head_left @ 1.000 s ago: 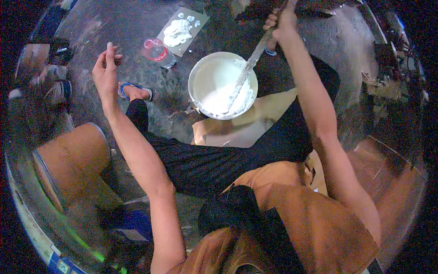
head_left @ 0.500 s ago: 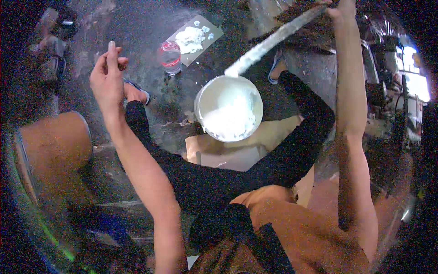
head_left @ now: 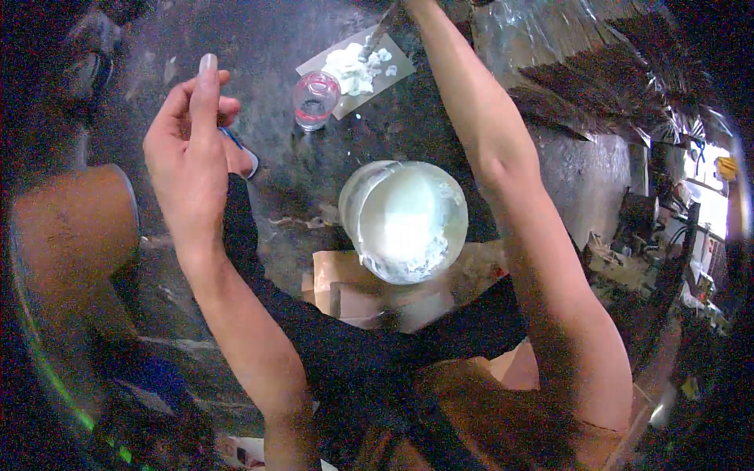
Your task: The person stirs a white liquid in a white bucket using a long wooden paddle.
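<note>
My left hand (head_left: 188, 149) is raised on the left, empty, with one digit pointing up and the others loosely curled apart. At the top edge my right hand (head_left: 416, 5) is mostly cut off by the frame. From it a stick (head_left: 382, 33) slants down to the white paste (head_left: 349, 67), which lies in lumps on a pale flat sheet (head_left: 399, 72). Beside the paste stands a clear cup (head_left: 316, 100) with red markings. Between my legs sits a round white bucket (head_left: 353, 200), its inside wall smeared with white paste and its bottom bright with glare.
Cardboard (head_left: 323, 271) lies under and behind the bucket on the dark, stained floor (head_left: 290, 188). A brown drum (head_left: 75, 216) stands at the left. Crinkled plastic sheeting (head_left: 565, 71) covers the upper right, and cluttered gear (head_left: 691, 235) fills the far right.
My right hand has swung left from the upper right, bringing the paste-coated stick from the bucket's rim to the paste on the sheet. My left hand stays raised and empty.
</note>
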### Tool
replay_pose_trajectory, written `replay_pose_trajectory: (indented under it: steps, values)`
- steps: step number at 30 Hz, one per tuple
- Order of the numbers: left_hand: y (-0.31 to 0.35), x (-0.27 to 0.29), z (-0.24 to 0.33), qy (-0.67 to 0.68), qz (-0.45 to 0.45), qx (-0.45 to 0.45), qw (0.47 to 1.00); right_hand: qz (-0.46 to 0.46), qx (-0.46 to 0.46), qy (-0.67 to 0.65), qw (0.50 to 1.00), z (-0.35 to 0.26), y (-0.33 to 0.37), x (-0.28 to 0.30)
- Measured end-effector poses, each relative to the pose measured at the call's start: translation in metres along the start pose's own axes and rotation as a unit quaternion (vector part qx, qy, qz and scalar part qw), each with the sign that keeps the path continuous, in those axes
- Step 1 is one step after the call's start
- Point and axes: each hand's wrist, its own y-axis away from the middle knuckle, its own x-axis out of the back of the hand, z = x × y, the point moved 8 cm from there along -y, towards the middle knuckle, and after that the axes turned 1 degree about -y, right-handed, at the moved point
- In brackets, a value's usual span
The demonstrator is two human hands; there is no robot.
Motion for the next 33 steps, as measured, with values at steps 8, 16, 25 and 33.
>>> replay_pose_trajectory:
  steps: [8, 16, 25, 33]
  values:
    - [0.001, -0.003, -0.001, 0.002, 0.002, 0.011, 1.0, 0.062, -0.021, -0.253, 0.965, -0.002, -0.004, 0.017]
    - [0.005, -0.006, -0.002, 0.004, -0.002, 0.041, 0.999, -0.068, -0.184, -0.672, 0.714, -0.023, 0.023, 0.028]
    - [0.005, -0.004, -0.009, 0.015, -0.002, 0.066, 0.998, -0.058, -0.216, -0.719, 0.658, -0.035, 0.024, 0.043]
    - [0.006, -0.003, -0.003, -0.027, -0.005, 0.057, 0.998, -0.084, -0.194, -0.725, 0.655, -0.031, 0.04, 0.04]
